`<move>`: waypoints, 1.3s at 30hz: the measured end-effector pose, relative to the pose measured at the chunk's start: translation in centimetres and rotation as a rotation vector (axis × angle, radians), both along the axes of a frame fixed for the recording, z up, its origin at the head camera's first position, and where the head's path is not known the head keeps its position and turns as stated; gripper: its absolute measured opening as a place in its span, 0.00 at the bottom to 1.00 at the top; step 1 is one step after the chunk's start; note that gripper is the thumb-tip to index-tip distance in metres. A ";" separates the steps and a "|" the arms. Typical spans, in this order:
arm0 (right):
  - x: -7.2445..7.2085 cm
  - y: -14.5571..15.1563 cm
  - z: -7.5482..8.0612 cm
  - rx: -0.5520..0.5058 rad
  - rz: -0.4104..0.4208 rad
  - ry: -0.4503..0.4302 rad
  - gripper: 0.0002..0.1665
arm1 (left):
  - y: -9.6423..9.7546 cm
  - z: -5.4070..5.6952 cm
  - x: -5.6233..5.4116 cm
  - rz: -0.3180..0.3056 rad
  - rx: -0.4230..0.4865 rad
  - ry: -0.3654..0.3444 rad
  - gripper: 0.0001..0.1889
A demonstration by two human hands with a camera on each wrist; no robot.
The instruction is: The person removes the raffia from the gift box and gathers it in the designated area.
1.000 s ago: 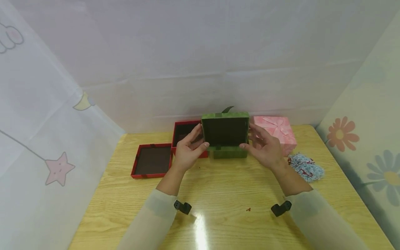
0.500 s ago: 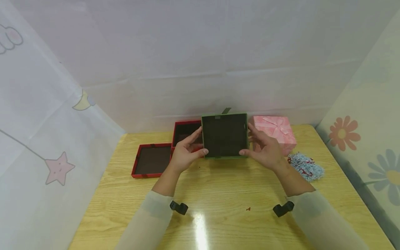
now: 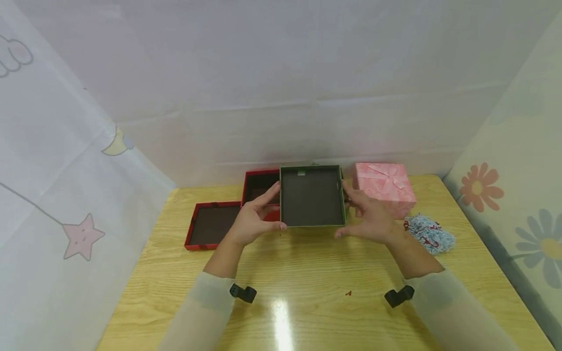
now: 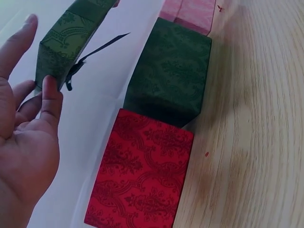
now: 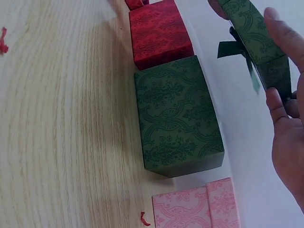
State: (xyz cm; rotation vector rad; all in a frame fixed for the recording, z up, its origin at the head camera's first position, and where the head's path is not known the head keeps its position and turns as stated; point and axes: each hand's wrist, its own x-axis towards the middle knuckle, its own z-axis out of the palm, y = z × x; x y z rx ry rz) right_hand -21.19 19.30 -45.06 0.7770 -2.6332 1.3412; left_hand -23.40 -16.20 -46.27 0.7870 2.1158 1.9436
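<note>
A green patterned box lid (image 3: 311,197) is held up between both hands, its dark inside facing me in the head view. My left hand (image 3: 254,222) holds its left side, and my right hand (image 3: 371,219) its right side. Both thumbs stretch out near the lower corners. From the lid's outer face hangs a dark green bow (image 5: 232,49). Below the lid, the green box (image 5: 180,114) stands on the table between a red box (image 4: 142,168) and a pink box (image 3: 384,183). In the head view the lid hides the green box.
A red lid (image 3: 212,224) lies inside up at the left, by the red box. Blue-white shredded filler (image 3: 428,234) with red bits is heaped at the right. One small red scrap (image 3: 349,293) is on the wooden table (image 3: 307,273). White cloth (image 3: 281,97) hangs behind.
The green lid has tipped so that its inside faces me more fully, and it has come slightly lower and left. Both thumbs have slid down toward its lower edge.
</note>
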 end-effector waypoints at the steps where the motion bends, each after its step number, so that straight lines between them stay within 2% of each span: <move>1: 0.0 0.0 -0.1 0.018 0.005 0.011 0.78 | -0.1 0.0 0.1 -0.008 -0.010 -0.010 0.54; 7: 0.1 -0.4 -0.4 0.070 0.022 0.062 0.74 | -0.7 0.0 0.6 -0.016 -0.077 -0.080 0.58; 14: 0.2 -1.1 -0.9 0.068 0.039 0.079 0.71 | -1.3 -0.2 1.3 0.010 -0.180 -0.070 0.60; 18: 0.5 -1.5 -1.2 0.078 0.023 0.038 0.69 | -1.8 -0.4 1.7 0.003 -0.214 -0.073 0.61; 30: 1.2 -3.2 -2.3 0.028 0.051 -0.066 0.68 | -3.4 -1.3 2.9 0.062 -0.238 -0.047 0.57; 39: 1.8 -4.7 -3.1 0.027 0.042 -0.109 0.68 | -4.8 -2.0 4.3 0.105 -0.233 -0.095 0.55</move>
